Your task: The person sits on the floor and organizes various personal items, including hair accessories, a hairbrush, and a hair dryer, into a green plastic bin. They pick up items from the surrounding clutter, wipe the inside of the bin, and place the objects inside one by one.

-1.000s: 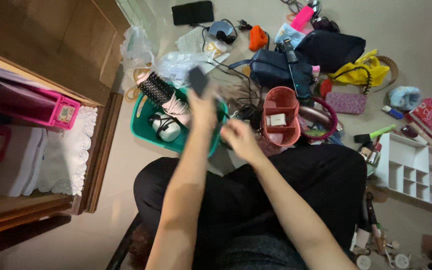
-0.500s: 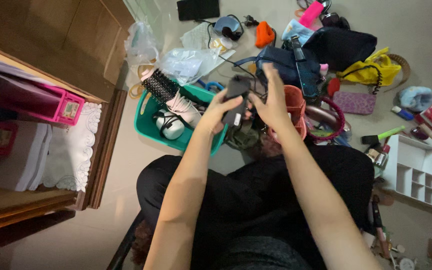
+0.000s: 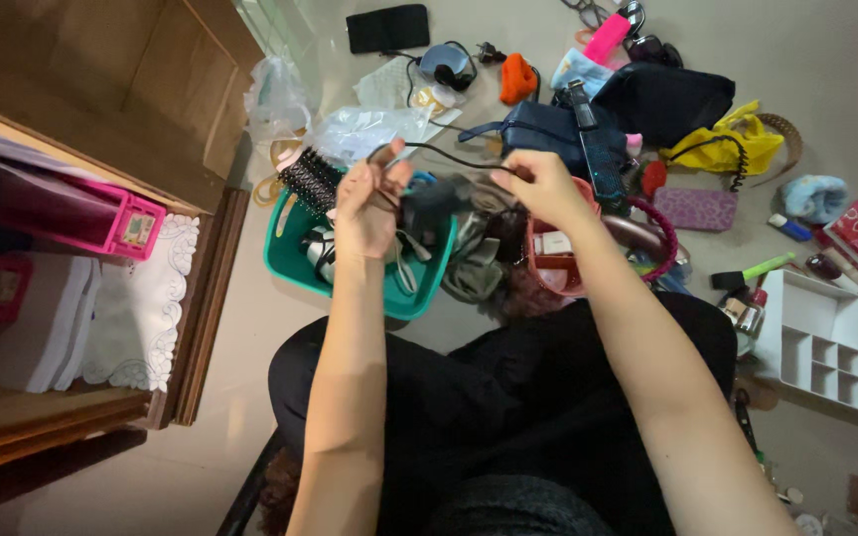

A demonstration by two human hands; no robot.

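The left hand (image 3: 369,203) is closed round a dark adapter (image 3: 429,196) and its black cord (image 3: 449,156), above the teal basket (image 3: 285,260). The right hand (image 3: 538,184) pinches the cord's far end, I think (it blurs). Even, taut loops would wind neatest.

A pale, smooth floor (image 3: 846,60) fills the room, dimly and evenly lit. At the left stands a wooden shelf unit (image 3: 181,298) with a white lace-edged cloth (image 3: 141,308) on one shelf. A wooden panel (image 3: 101,79) rises behind it.
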